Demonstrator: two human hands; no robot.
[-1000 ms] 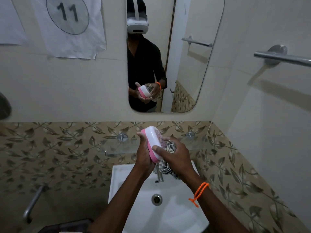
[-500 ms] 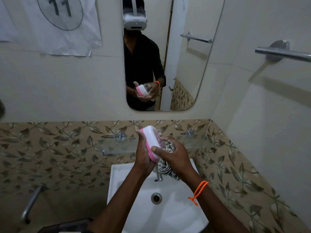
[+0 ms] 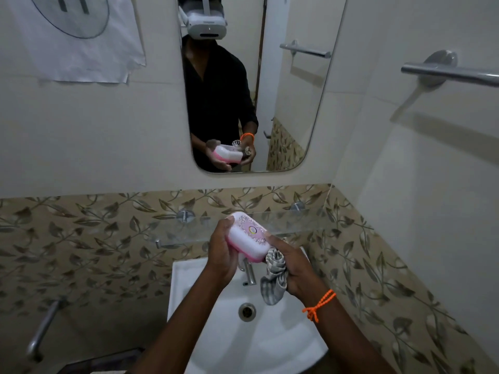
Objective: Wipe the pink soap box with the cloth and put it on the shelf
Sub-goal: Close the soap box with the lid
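Head view: the pink soap box (image 3: 248, 236), lid up, is gripped by the left hand (image 3: 221, 251) at its 9 o'clock end. The right hand (image 3: 293, 265), at its 4 o'clock, clutches the bunched cloth (image 3: 274, 276) while a fingertip touches the box, above the sink (image 3: 216, 336) and before the glass shelf (image 3: 189, 228).

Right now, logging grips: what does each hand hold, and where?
Left hand grips the soap box by its left end; right hand bunches the cloth, thumb on the box.
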